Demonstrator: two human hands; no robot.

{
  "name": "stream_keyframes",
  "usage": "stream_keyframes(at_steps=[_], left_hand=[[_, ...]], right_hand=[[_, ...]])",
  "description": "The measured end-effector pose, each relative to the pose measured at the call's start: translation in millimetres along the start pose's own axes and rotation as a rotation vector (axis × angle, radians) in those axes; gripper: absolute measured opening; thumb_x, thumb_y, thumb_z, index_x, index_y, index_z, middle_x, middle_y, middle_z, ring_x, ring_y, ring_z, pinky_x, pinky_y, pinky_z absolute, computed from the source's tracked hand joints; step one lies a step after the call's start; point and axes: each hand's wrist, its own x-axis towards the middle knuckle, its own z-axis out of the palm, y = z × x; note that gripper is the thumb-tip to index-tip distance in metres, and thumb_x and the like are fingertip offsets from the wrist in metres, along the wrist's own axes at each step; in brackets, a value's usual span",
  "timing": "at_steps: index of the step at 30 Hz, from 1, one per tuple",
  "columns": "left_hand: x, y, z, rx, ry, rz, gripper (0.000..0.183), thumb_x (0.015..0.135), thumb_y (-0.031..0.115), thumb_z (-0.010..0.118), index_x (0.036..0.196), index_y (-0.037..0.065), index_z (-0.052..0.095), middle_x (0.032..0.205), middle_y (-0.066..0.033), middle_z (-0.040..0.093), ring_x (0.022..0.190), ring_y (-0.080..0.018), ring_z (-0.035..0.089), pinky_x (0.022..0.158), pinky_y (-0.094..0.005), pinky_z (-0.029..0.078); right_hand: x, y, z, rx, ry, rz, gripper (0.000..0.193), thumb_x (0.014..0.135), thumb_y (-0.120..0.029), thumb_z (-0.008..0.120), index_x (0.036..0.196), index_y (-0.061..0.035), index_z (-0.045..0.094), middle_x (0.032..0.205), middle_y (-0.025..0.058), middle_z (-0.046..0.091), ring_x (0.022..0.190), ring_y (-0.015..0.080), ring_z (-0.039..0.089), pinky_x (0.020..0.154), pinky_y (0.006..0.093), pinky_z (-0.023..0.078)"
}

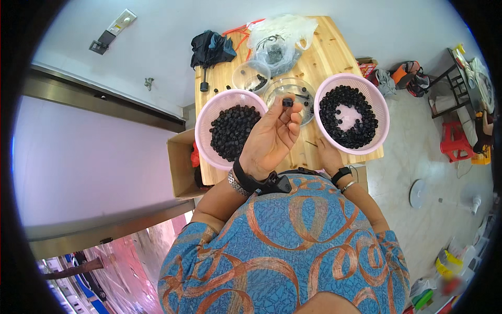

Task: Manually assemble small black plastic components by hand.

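My left hand (271,137) is raised over the table's middle, pinching a small black round cap (287,102) between thumb and fingertips. Low by the table's near edge is my right hand (329,157), its fingers closed around a thin, dark, rod-like tool (311,143) whose tip points left; most of it is hidden. A pink basket (203,128) heaped with small black parts stands left of my left hand. Beyond my right hand, another pink basket (384,118) holds similar parts around a bare patch. Partly behind my left hand sits a clear round dish (282,83) with a few dark pieces.
A smaller clear bowl (238,70) with black pieces stands farther back. A dark folded umbrella (212,49) and white plastic bags (285,29) lie at the wooden table's (334,47) far side. Left below is a cardboard box (180,172); a red stool (454,141) stands right.
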Motion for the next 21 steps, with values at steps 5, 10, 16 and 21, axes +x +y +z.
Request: stream_keyframes(at_steps=[5,10,16,21], left_hand=[[-9,0,2,0.106,-0.005,-0.001,0.028,0.095,0.022,0.041,0.114,0.002,0.046,0.095,-0.0089,0.057,0.081,-0.0140,0.055,0.068,-0.0223,0.049],[-18,2,3,0.211,-0.020,0.039,0.029,0.096,0.023,0.040,0.115,0.003,0.045,0.095,-0.0093,0.056,0.081,-0.0135,0.055,0.067,-0.0220,0.048],[-25,-1,8,0.281,0.039,0.065,0.030,0.095,0.025,0.041,0.115,0.002,0.048,0.090,-0.0065,0.057,0.077,-0.0112,0.054,0.064,-0.0207,0.046],[-28,-8,11,0.380,0.041,0.085,0.033,0.096,0.026,0.040,0.115,0.001,0.048,0.087,-0.0045,0.056,0.073,-0.0087,0.052,0.063,-0.0199,0.046]], right_hand=[[-6,10,11,0.013,-0.030,-0.065,0.028,0.077,-0.006,0.050,0.104,0.0027,0.051,0.100,0.0147,0.052,0.091,0.0292,0.054,0.078,0.0354,0.045],[-5,-20,-29,0.347,-0.070,0.016,0.022,0.073,-0.001,0.054,0.095,-0.0017,0.058,0.087,0.0119,0.053,0.078,0.0246,0.052,0.069,0.0302,0.044],[16,-68,-158,1.038,0.265,0.047,0.020,0.077,0.005,0.049,0.092,-0.0019,0.060,0.084,0.0038,0.049,0.068,0.0086,0.042,0.061,0.0199,0.035],[26,-92,-238,0.987,0.301,-0.064,0.020,0.076,0.006,0.049,0.093,0.0015,0.058,0.083,0.0041,0.048,0.068,0.0088,0.041,0.060,0.0201,0.034]])
